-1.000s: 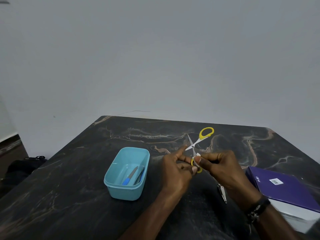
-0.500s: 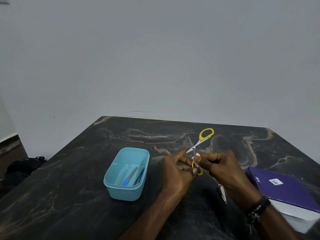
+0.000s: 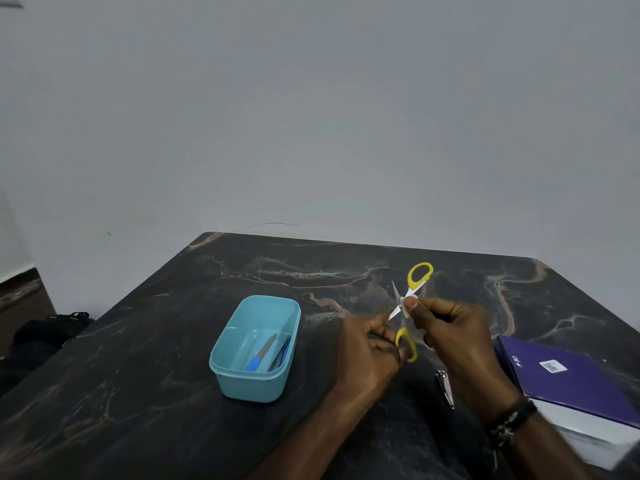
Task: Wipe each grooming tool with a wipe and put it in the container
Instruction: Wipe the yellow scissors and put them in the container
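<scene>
Head view, bench log.

A: Scissors [image 3: 408, 308] are up off the worktop [image 3: 173, 358], blades spread in an X. Left hand [image 3: 367, 355] grips the lower yellow loop with curled fingers. Right hand [image 3: 450, 336] pinches a small white wipe [image 3: 406, 304] round the crossing of the blades.

B: Any shift from a second ago?

A: Yes. The right-hand pinch sat low by the near loop; it has now ridden up to the pivot, and the scissors are lifted and more upright. I read that as the wipe travelling along the metal, so the wiping of this tool is midway, not done.

B: Rest of the task?

A: Turquoise container [image 3: 256, 382] sits left of the hands, holding a blue-handled nail file [image 3: 261, 353] and another thin tool I cannot identify. Nail clipper [image 3: 445, 388] lies on the worktop under the right wrist, untouched, likely next. Purple box [image 3: 571, 379] at right edge.

B: Risk?

A: Open blades close to the fingertips.
</scene>
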